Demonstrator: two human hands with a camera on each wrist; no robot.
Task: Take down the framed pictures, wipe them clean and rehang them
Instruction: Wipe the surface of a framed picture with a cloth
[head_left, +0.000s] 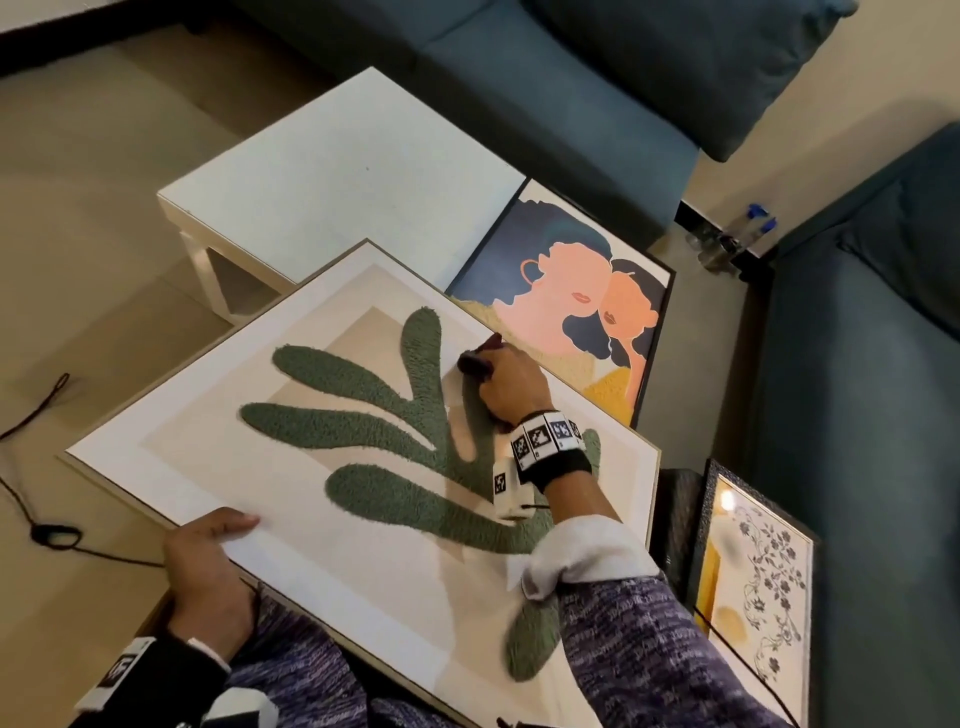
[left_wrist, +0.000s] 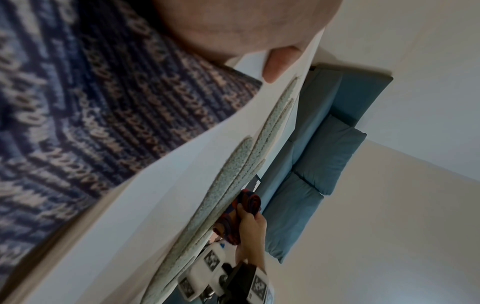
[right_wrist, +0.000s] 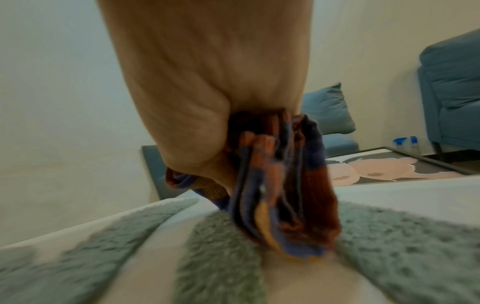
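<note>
A large pale-framed picture (head_left: 291, 561) with a green leaf shape lies tilted across my lap. My left hand (head_left: 208, 551) grips its near-left edge, the thumb (left_wrist: 280, 61) lying on the front face. My right hand (head_left: 511, 384) holds a bunched red, blue and orange cloth (head_left: 475, 358) and presses it on the picture's face near the upper leaf tips. In the right wrist view the cloth (right_wrist: 280, 185) hangs from my fist onto the green texture (right_wrist: 221, 257). In the left wrist view my right hand (left_wrist: 253, 226) and the cloth (left_wrist: 249, 203) show at the picture's far side.
A dark-framed picture of two faces (head_left: 566, 306) lies beyond on the floor beside a white low table (head_left: 332, 171). A floral framed picture (head_left: 758, 577) leans at the right. Blue sofas (head_left: 857, 415) surround the spot. Spray bottles (head_left: 748, 228) stand in the corner. A black cord (head_left: 36, 410) lies on the floor.
</note>
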